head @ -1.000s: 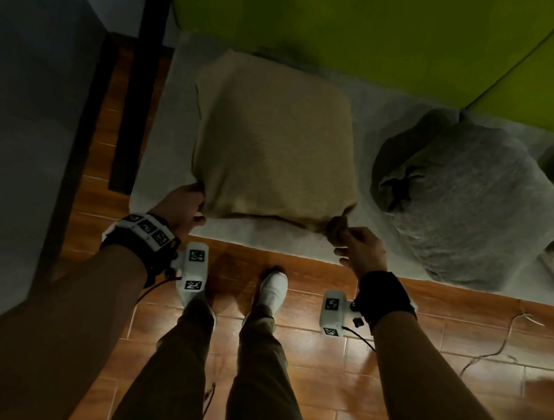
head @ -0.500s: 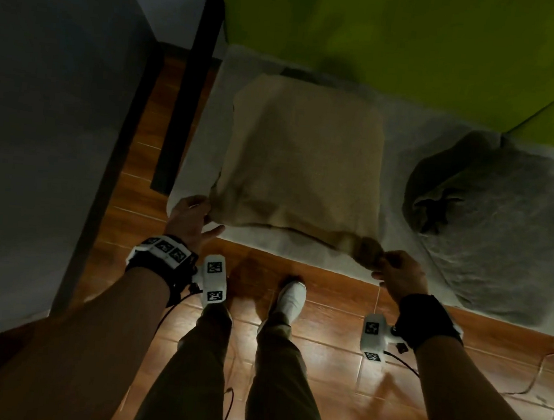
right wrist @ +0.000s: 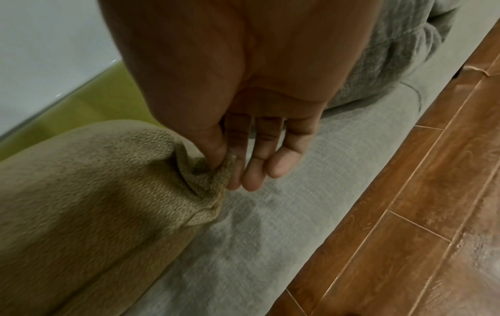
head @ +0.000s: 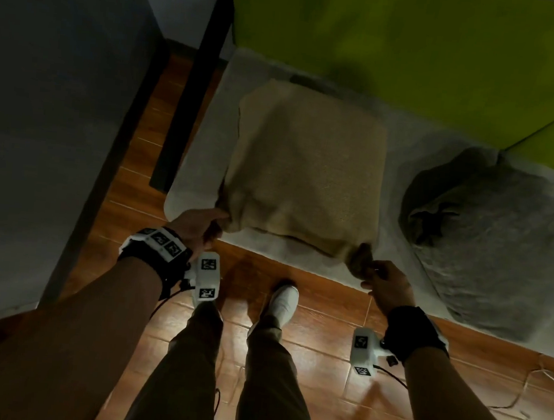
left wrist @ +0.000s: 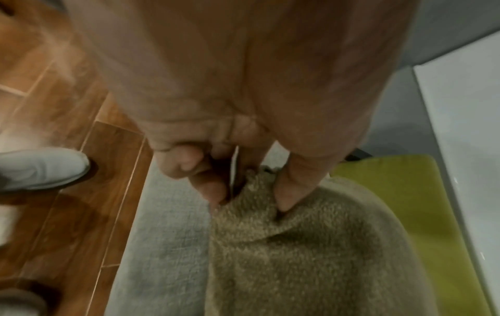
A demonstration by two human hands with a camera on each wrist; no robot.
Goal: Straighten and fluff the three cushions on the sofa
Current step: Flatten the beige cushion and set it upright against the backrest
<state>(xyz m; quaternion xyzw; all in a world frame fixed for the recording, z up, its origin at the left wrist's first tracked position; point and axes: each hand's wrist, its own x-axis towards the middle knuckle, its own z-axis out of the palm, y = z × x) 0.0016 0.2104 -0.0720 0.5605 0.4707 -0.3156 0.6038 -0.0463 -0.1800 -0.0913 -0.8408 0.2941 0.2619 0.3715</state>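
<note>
I'm pinching the tan cushion (head: 305,175) by its near corners, my left hand (head: 197,228) gripping one, my right hand (head: 386,286) pinching the other, on the grey sofa seat (head: 200,156)

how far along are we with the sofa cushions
Nothing looks finished yet. In hand: the left hand and right hand each pinch a near corner of the tan cushion, which lies flat on the seat. Left: the grey cushion beside it, still crumpled. The third isn't clearly in view.

Sofa seat (head: 198,169): grey fabric, green backrest (head: 384,35) behind.
Tan cushion (head: 305,172): flat on seat, left part.
Grey cushion (head: 499,256): crumpled on seat, right of tan, apart.
Floor (head: 325,331): brown wood-look tiles.
</note>
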